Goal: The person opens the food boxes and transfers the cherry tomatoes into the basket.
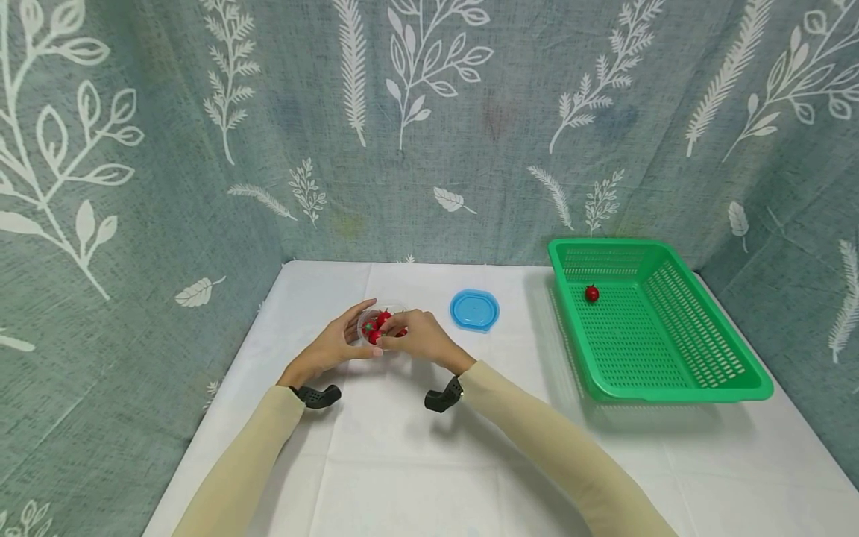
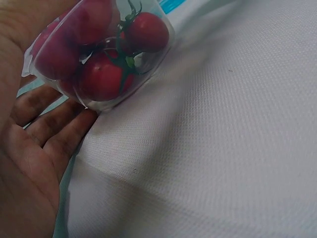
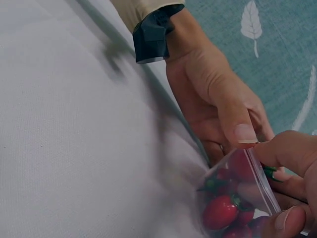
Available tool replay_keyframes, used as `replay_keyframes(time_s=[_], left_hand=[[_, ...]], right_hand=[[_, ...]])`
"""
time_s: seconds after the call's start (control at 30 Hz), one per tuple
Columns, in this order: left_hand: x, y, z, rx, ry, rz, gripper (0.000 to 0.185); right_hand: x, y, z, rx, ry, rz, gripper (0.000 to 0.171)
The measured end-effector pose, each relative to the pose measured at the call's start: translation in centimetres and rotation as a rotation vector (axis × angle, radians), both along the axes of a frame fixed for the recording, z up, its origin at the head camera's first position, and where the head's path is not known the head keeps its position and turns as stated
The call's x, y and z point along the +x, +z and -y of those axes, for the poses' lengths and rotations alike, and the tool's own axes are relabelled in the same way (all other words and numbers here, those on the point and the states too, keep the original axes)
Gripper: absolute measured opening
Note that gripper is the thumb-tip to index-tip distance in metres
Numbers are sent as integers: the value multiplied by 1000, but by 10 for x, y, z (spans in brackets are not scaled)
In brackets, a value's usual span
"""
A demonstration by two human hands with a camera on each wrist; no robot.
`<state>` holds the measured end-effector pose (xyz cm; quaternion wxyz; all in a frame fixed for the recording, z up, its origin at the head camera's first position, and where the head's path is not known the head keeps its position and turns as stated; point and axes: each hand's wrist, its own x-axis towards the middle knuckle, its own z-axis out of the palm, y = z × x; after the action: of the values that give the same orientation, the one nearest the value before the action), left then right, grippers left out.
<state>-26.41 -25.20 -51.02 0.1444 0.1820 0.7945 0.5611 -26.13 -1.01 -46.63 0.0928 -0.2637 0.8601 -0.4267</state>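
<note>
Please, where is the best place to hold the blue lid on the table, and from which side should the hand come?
Probably pinch the blue lid at its rim from above, at the small tab on its near-right edge. It lies flat on the white tablecloth with free space around, so nothing offers a side grip.

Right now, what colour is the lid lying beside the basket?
Blue; the lid shows best in the head view.

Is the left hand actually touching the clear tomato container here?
Touching. In the left wrist view the left hand cups the clear container, fingers against its underside; the right wrist view shows its thumb on the rim.
</note>
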Motion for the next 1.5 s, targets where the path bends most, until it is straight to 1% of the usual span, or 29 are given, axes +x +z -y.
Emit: replay_keyframes(time_s=[0.17,0.37,0.57,0.9,1.07,1.27,1.5], left_hand=[[-1,-2,1,3,-1,2,104],[0,-1,1,8,-1,-1,103],[0,-1,1,-10,1,-9,103],[0,1,-1,-32,23,4,108],[0,1,-2,-31,25,4,108],[-2,0,-3,-48,32,-4,108],[-1,0,-3,-61,45,7,109]], right_hand=[[2,1,0,-15,-10,15,22],[4,2,0,-33,-19,19,26],[4,5,-3,-17,-17,22,31],[-2,8,-13,15,40,-70,28],[-4,14,-18,22,20,-108,31],[-9,22,-28,-8,20,-134,29],[-12,38,-47,-6,-13,-181,25]])
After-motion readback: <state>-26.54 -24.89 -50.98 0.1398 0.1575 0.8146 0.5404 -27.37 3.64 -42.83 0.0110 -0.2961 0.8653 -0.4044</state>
